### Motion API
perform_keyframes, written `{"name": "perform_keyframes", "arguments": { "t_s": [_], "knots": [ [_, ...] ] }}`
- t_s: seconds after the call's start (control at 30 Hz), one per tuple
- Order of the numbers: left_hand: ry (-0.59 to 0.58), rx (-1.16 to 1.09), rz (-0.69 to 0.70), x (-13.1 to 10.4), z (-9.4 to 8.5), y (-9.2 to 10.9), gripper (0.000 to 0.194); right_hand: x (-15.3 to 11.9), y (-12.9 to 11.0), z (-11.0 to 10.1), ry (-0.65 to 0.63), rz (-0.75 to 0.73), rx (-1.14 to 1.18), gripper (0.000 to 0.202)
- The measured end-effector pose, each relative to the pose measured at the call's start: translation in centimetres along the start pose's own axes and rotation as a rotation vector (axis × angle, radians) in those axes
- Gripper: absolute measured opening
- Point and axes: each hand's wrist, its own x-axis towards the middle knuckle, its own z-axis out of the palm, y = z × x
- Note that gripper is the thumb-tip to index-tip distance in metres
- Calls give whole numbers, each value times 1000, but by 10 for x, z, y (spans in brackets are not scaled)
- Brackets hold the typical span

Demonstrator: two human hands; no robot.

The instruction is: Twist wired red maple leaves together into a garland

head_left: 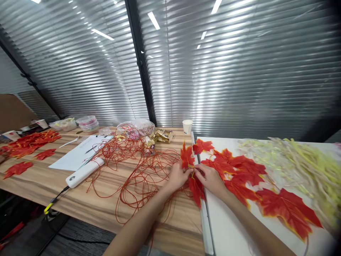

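Slatted, silvery blinds fill the view beyond my hands, rising behind everything. Below them, a striped wooden worktop spreads out under and to the left of my left hand. A white worktop lies under and to the right of my right hand, with a narrow metal edge where the two surfaces meet. Loose loops of thin red cord sprawl just left of my left hand. To the right of my right hand lie a chain of red maple leaves with yellow rims and, farther right, a heap of pale yellow strands. More red leaves are piled far to the left. Between them and the cord are a white sheet of paper on a clipboard and a white power strip. The held leaves, also red, are between my hands, over the metal edge. Both hands grasp them, my fingertips pinched close together around the thin stems. Beyond my left hand are gold packets; nearly straight ahead of my hands, a small paper cup stands upright.
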Motion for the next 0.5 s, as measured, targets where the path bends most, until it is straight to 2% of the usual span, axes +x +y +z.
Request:
{"name": "perform_keyframes", "arguments": {
  "t_s": [0.13,0.3,0.5],
  "knots": [
    [26,16,-26,0,2,-2,21,0,3,2,4,5,6,25],
    [1,-4,28,1,1,-3,22,-1,3,2,2,28,24,24],
    [23,-35,15,1,0,1,23,-1,2,2,7,30,93,25]
  ]
}}
